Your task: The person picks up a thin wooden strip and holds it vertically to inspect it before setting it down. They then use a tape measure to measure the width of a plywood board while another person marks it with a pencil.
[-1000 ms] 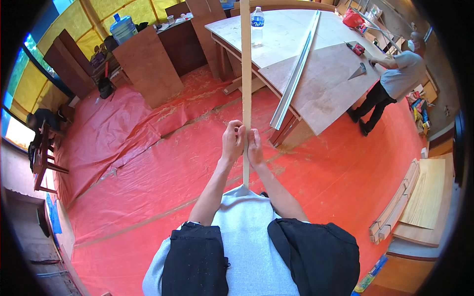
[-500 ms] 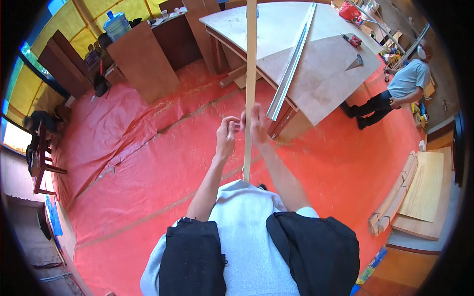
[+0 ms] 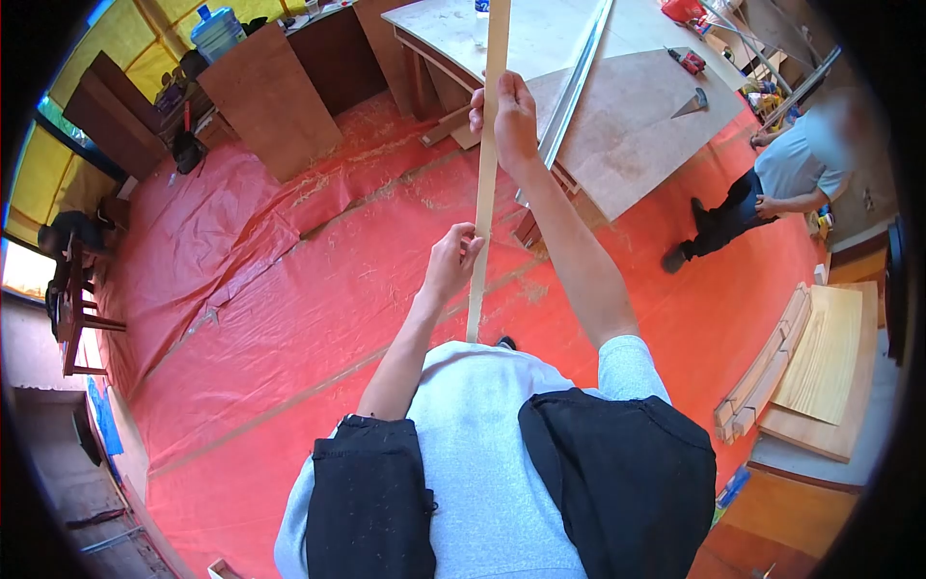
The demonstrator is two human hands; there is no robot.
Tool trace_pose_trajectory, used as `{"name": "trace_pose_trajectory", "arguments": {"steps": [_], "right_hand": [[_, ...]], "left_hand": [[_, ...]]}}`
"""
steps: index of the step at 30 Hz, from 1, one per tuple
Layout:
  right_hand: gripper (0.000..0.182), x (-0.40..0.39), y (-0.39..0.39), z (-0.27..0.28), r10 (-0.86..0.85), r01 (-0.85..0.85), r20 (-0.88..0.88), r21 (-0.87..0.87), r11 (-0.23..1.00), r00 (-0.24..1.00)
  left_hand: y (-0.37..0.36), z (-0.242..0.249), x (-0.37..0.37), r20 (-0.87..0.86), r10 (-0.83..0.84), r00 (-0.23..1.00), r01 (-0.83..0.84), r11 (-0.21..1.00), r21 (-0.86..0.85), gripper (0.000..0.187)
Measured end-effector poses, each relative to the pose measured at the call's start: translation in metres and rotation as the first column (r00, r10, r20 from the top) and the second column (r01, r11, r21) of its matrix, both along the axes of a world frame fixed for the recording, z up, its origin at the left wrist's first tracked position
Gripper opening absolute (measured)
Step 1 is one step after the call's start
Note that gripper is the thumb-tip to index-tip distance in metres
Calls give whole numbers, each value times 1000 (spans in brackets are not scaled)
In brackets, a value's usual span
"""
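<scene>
A long, pale wooden strip runs from the top of the view down to the front of my grey shirt. High up on it, my right hand is closed, with its fingers around the strip and the arm stretched out. Lower down, at the strip's left edge, my left hand has curled fingers pinching the wood. The strip's upper end lies beyond the view, and its lower end is hidden by my shirt.
Ahead stands a large table with a metal channel, a red drill and a brown board. A person stands at right, near stacked wood panels. Wrinkled red sheeting covers the floor.
My right hand has moved up the strip and grips it higher. My left hand has shifted slightly down, against the strip's edge. The person at right has changed stance.
</scene>
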State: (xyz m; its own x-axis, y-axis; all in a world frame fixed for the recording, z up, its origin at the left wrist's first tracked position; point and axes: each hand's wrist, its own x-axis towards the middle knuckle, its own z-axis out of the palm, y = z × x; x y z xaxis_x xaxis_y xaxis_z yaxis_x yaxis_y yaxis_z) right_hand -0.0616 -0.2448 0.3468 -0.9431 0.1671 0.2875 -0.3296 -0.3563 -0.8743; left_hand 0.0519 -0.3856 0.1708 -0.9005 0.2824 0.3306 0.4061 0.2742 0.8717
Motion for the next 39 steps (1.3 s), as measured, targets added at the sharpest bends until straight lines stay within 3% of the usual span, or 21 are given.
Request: {"name": "trace_pose_trajectory", "arguments": {"steps": [1,10,13,16,17,20,23,26,27,33,36,39], "right_hand": [[34,-1,1,4,-9,9,0,14,1000,1000],[28,-4,15,40,-14,13,-17,-14,1000,1000],[29,-6,22,41,-21,21,-1,-34,999,1000],[33,-10,35,45,-79,79,1,16,997,997],[32,-10,39,48,-91,92,-11,34,995,996],[32,-8,41,52,-87,87,-15,33,996,996],[32,-5,34,56,-83,84,-30,30,996,996],[30,-5,26,57,-73,74,-34,21,997,997],[28,-4,23,57,-66,67,-37,18,998,997],[31,-2,16,58,-88,90,-44,59,994,995],[32,-6,17,59,-69,72,-44,76,995,997],[27,-7,17,65,-87,88,-37,43,995,996]], "left_hand": [[1,2,-1,-30,25,999,-26,999,-28,16],[7,9,5,76,20,997,-41,956,290,6],[8,12,11,142,-6,990,-60,886,459,6],[-7,11,10,313,55,948,-212,843,495,6],[-11,8,8,321,79,944,-227,861,456,11],[-8,1,6,-29,213,977,-208,969,131,18],[3,10,3,-213,110,971,-99,993,64,22],[14,42,7,29,-37,999,33,989,141,19],[18,38,2,-78,-11,997,21,991,129,16],[15,42,-6,-284,16,959,-19,1000,-8,5],[17,42,-2,-264,86,961,-81,996,30,4],[19,31,5,40,60,997,-70,949,308,5]]}}
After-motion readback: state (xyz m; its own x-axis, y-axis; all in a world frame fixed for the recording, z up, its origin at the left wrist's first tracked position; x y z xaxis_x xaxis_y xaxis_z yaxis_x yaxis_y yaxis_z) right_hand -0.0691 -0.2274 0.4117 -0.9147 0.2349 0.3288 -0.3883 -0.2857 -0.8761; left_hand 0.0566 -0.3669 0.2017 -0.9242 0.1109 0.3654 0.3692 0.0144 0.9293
